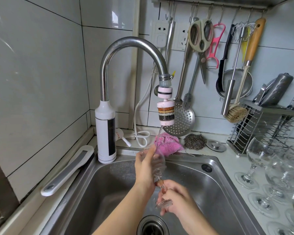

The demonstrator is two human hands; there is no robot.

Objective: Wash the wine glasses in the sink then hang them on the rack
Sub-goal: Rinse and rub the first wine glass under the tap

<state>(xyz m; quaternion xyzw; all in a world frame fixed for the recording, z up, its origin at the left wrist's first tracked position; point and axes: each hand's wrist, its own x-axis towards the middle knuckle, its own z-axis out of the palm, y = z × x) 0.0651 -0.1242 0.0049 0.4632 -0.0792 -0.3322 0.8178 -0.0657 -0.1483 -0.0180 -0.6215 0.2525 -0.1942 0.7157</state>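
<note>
Wine glass (157, 168) sits in both my hands over the sink (227, 189), tilted with its bowl up under the thin stream from the faucet filter (165, 112). My left hand (145, 168) wraps the bowl, fingers (157, 183) curled shut round the far side and showing reddish through the wet glass. My right hand (176, 197) pinches the stem and foot low down, fingers closed on them. The glass is clear, streaked with running water, its outline hard to follow.

Below my hands the basin is bare steel down to the drain (153, 226), with free room on every side of the glass. The sink's back rim is just behind the bowl, where a pink cloth (168, 143) lies, a steel scourer (194, 141) beside it. On the bench to my right, other wine glasses (261, 153) stand upright close to the sink's edge, crowded together. A wire rack (261, 126) stands behind them.
</note>
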